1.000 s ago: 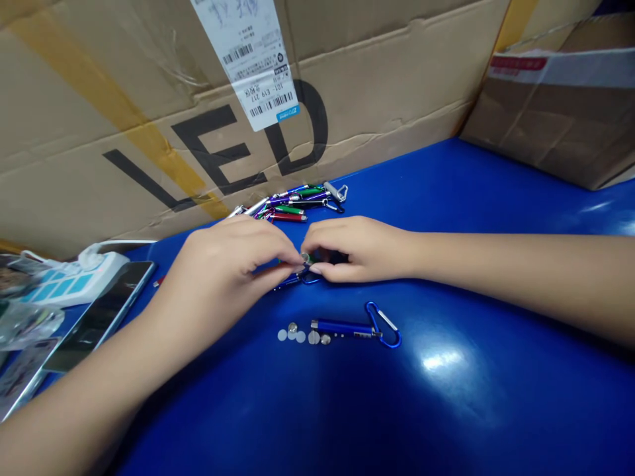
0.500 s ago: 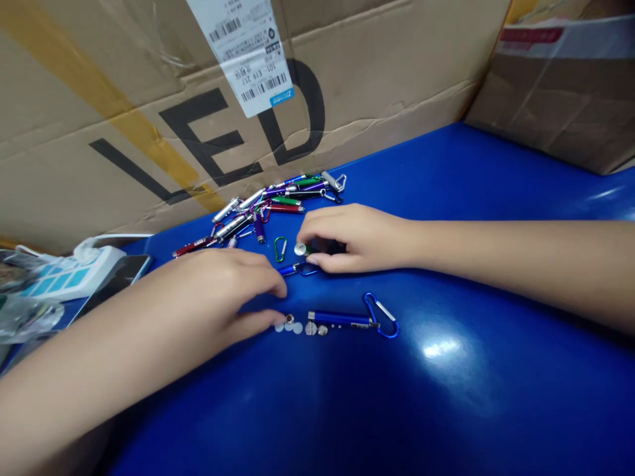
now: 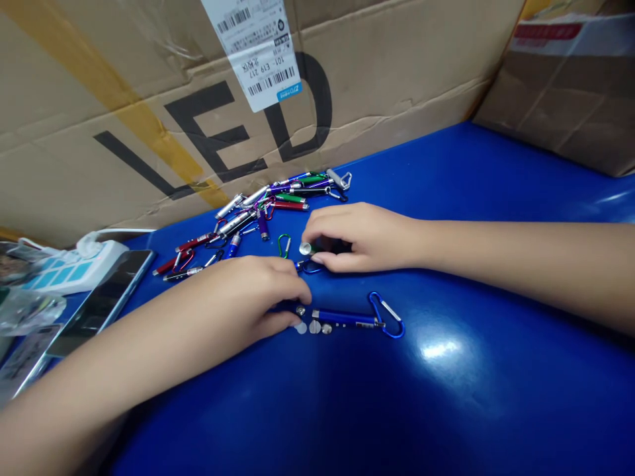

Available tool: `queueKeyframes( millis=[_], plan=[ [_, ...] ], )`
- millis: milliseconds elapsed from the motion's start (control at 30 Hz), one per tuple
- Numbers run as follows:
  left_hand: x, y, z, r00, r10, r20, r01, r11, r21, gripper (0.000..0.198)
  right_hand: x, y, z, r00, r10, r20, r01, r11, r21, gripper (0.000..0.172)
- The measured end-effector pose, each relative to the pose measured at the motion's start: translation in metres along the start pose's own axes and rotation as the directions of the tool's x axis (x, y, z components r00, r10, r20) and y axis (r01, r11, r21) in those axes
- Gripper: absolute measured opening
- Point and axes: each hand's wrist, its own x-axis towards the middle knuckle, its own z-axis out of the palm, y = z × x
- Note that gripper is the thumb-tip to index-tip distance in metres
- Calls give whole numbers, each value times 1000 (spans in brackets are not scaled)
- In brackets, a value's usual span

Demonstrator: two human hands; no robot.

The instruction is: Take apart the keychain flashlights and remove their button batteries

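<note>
My right hand (image 3: 360, 237) rests on the blue table (image 3: 446, 370), fingers curled around a small green keychain flashlight (image 3: 306, 248) whose silver open end points left. My left hand (image 3: 253, 294) lies nearer to me, thumb and forefinger pinched at several small silver button cells (image 3: 308, 325) on the table. Whether a cell is gripped between them is hidden. Right of the cells lies a blue flashlight body (image 3: 344, 318) with a blue carabiner (image 3: 387, 316). A blue clip (image 3: 308, 266) lies just under my right fingers.
A pile of several coloured keychain flashlights (image 3: 258, 211) lies behind my hands, against a large cardboard box marked LED (image 3: 149, 99). A second box (image 3: 560, 86) stands at the back right. At the left edge lie a phone (image 3: 102, 303) and a white power strip (image 3: 69, 268).
My left hand left the flashlight in my right hand, dropped toward me and now pinches at the button cells. The right hand has stayed in place.
</note>
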Motion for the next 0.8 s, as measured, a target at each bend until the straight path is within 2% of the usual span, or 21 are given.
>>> queueKeyframes(
  millis=[100,200,267,333,433,500,633,800],
  plan=[
    [3,1,0,996,4,88,-7,999,37,15,0,-1,0,1000,3,6,-3,1000,2,19],
    [4,0,-2,996,1,93,-4,999,36,9,0,-2,0,1000,9,11,-9,1000,-3,18],
    [5,0,-4,995,11,100,-14,999,32,11,0,-3,0,1000,11,13,-11,1000,-10,18],
    [4,-1,-5,996,23,83,-26,999,36,14,0,-3,-1,1000,5,12,-5,1000,-13,17],
    [4,-4,-2,998,56,-12,-56,998,41,11,0,-2,0,1000,-16,4,16,1000,-17,17],
    [4,-7,1,993,105,-49,-104,994,26,17,0,-2,0,1000,-27,-6,27,999,-21,17],
    [7,-11,8,984,176,-1,-176,984,-35,13,-1,-1,2,1000,-24,-12,24,999,-26,18],
    [10,-10,10,990,140,7,-140,989,-52,9,0,-1,2,1000,-26,-10,26,999,-22,19]
  ],
)
